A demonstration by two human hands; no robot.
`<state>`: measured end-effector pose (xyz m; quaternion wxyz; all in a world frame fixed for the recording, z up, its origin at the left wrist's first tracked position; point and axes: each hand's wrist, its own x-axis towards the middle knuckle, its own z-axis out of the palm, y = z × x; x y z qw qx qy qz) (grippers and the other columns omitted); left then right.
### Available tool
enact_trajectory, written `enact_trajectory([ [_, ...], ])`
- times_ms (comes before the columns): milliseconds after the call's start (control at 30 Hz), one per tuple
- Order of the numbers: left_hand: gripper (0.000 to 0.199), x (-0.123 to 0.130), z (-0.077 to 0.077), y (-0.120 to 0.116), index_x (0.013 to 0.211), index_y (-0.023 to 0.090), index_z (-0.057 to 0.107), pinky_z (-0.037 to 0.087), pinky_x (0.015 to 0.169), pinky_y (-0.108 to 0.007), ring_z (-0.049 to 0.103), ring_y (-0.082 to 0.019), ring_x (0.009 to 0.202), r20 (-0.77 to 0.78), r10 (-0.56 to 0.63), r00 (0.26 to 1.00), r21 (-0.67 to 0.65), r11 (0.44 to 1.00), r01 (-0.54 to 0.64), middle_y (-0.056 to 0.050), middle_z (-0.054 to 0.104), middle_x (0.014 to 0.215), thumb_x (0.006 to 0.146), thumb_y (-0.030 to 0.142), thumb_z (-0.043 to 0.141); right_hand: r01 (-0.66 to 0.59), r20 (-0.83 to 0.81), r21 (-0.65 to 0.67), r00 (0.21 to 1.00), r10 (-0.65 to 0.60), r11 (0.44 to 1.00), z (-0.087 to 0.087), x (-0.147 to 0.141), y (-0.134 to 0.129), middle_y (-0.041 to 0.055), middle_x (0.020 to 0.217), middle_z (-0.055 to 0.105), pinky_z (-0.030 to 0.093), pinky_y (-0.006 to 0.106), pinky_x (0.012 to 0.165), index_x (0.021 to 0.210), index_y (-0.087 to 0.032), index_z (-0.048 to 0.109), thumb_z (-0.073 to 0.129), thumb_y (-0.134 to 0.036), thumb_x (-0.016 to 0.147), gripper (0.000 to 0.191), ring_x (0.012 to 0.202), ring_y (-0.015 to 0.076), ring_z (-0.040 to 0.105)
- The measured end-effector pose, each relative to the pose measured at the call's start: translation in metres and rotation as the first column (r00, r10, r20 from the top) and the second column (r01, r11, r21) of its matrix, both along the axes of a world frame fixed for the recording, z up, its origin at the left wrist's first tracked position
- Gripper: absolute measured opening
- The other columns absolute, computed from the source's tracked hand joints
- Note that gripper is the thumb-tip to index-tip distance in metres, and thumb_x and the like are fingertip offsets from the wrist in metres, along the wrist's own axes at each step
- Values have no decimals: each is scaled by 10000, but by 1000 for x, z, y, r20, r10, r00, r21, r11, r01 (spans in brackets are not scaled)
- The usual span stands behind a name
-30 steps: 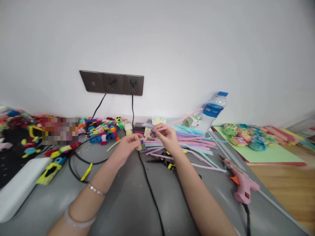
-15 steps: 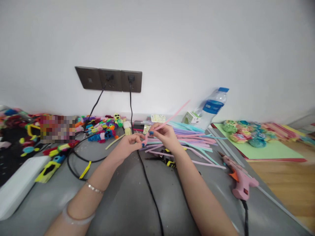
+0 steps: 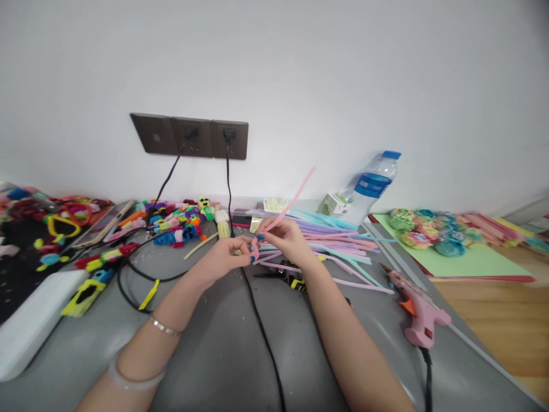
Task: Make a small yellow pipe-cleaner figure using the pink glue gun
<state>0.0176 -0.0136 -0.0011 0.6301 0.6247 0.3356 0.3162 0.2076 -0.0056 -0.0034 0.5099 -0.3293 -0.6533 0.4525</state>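
Observation:
Between my two hands is a pink pipe cleaner [image 3: 295,195], its lower end bent into a zigzag and its free end rising to the upper right. My left hand [image 3: 229,254] pinches the bent lower end. Thumb and fingers of my right hand [image 3: 285,237] grip the same stem a little higher up. Behind and below my right hand lies a spread of pastel pipe cleaners [image 3: 343,243] in pink, purple and turquoise. Black-and-yellow pliers [image 3: 295,281] rest under my right wrist, partly hidden by it.
A pink glue gun [image 3: 422,320] lies at the right. Behind stand a water bottle [image 3: 371,186] and a small box [image 3: 334,205]. Colourful pipe-cleaner figures [image 3: 184,223], a phone [image 3: 105,223] and a white case [image 3: 38,320] are left. A black cable [image 3: 261,326] crosses the grey table.
The pink pipe cleaner's free end has swung left and stands steeper. Its bent lower end shows more of a zigzag between my fingers. Both hands keep nearly the same place.

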Motion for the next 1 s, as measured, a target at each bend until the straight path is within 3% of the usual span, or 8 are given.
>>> enact_trajectory([
  [300, 235, -1, -4, 0, 548, 175, 509, 397, 913, -349, 586, -220, 935, -21, -43, 999, 25, 999, 44, -32, 619, 813, 689, 245, 683, -115, -54, -81, 992, 111, 990, 3, -4, -5, 11, 712, 600, 508, 298, 631, 780, -168, 666, 743, -413, 791, 257, 629, 139, 587],
  [600, 205, -1, 5, -3, 537, 172, 523, 411, 858, -336, 580, -189, 811, -61, -54, 997, -28, 998, 53, -17, 614, 775, 650, 227, 685, -184, -112, -26, 977, 180, 983, 2, -4, -5, 15, 796, 573, 476, 294, 609, 761, -185, 689, 742, -361, 803, 188, 628, 128, 555],
  [1000, 103, -4, -2, -2, 592, 172, 582, 446, 775, -311, 593, -187, 773, -121, -69, 990, -8, 998, 69, -29, 656, 778, 649, 205, 661, -193, -74, -29, 979, 190, 981, 1, -8, -5, 13, 764, 586, 474, 296, 692, 746, -180, 693, 755, -367, 784, 200, 717, 151, 560],
])
